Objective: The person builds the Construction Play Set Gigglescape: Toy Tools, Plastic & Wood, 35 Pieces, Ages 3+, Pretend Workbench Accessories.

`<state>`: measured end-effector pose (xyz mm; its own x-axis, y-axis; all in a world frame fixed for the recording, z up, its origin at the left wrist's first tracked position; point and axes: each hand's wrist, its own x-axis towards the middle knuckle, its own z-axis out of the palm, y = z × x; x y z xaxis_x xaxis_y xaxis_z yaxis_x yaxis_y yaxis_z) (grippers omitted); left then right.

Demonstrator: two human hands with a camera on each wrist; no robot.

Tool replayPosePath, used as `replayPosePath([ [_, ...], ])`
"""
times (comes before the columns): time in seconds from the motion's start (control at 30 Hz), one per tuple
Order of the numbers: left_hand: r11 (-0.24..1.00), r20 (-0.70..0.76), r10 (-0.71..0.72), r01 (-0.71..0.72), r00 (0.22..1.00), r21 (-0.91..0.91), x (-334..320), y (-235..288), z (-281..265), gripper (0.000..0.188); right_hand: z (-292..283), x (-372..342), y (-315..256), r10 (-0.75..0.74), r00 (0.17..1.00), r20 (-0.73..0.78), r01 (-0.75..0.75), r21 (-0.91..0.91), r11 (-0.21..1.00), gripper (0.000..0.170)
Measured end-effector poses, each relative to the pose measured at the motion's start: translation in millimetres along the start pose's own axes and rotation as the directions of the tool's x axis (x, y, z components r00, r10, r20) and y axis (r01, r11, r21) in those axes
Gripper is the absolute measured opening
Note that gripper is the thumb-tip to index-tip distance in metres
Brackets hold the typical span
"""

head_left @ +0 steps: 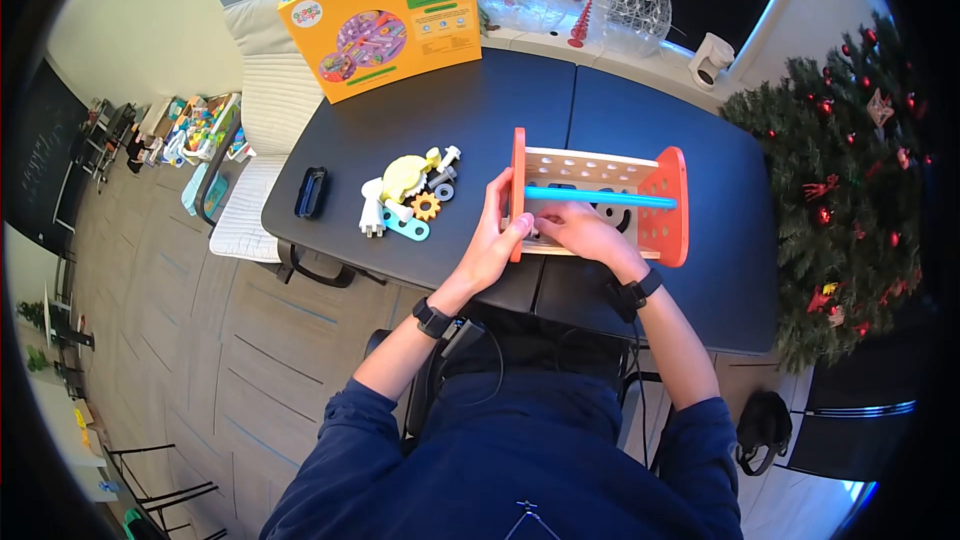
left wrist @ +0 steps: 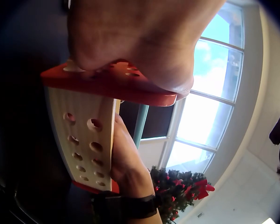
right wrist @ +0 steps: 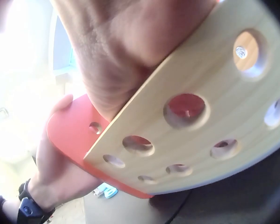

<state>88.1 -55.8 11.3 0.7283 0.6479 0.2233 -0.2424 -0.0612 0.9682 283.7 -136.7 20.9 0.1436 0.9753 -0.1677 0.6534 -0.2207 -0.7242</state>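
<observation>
A toy toolbox with orange-red end panels, pale wooden sides full of holes and a blue rod handle stands on the dark table. My left hand grips its left end panel, palm against the outer face. Under the rod, my right hand reaches over the near side into the box, fingers close to that same panel. The wooden side hides those fingertips in the right wrist view; I cannot tell whether they pinch anything. Dark pieces lie inside the box.
Left of the toolbox lies a pile of toy parts: a yellow piece, an orange gear, a blue strip and white pieces. A dark case sits farther left. A yellow box stands behind; a decorated tree is at right.
</observation>
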Motion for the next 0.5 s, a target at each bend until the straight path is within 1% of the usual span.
replayPosePath([
  [0.03, 1.000, -0.003, 0.003, -0.003, 1.000, -0.002, 0.0, 0.3, 0.1, 0.083, 0.6, 0.3, -1.6, -0.011, 1.000, -0.019, 0.011, 0.001, 1.000, 0.029],
  [0.13, 1.000, -0.010, -0.016, 0.016, 1.000, 0.001, 0.7, 2.8, 0.2, 0.082, -4.5, -0.5, -8.4, 0.055, 0.998, 0.004, -0.055, -0.004, 0.998, 0.028],
  [0.23, 0.998, -0.004, -0.054, 0.053, 0.999, -0.018, 0.8, 6.6, -0.6, 0.082, -4.5, -2.6, -7.7, -0.007, 0.999, -0.034, 0.007, -0.003, 1.000, 0.027],
  [0.33, 0.998, 0.003, -0.054, 0.054, 0.999, -0.015, 1.1, 5.3, -1.7, 0.082, -6.0, -4.0, -9.6, 0.013, 1.000, 0.007, -0.013, 0.022, 1.000, 0.028],
  [0.43, 0.999, 0.004, -0.039, 0.039, 0.999, -0.008, 1.1, 1.7, -2.6, 0.082, -0.1, 2.8, 1.3, 0.013, 0.999, 0.046, -0.014, 0.039, 0.999, 0.030],
  [0.5, 1.000, -0.002, -0.030, 0.030, 1.000, 0.002, -0.8, 0.9, -2.4, 0.081, -1.8, 0.9, 0.1, 0.025, 0.999, 0.048, -0.026, 0.025, 0.999, 0.032],
])
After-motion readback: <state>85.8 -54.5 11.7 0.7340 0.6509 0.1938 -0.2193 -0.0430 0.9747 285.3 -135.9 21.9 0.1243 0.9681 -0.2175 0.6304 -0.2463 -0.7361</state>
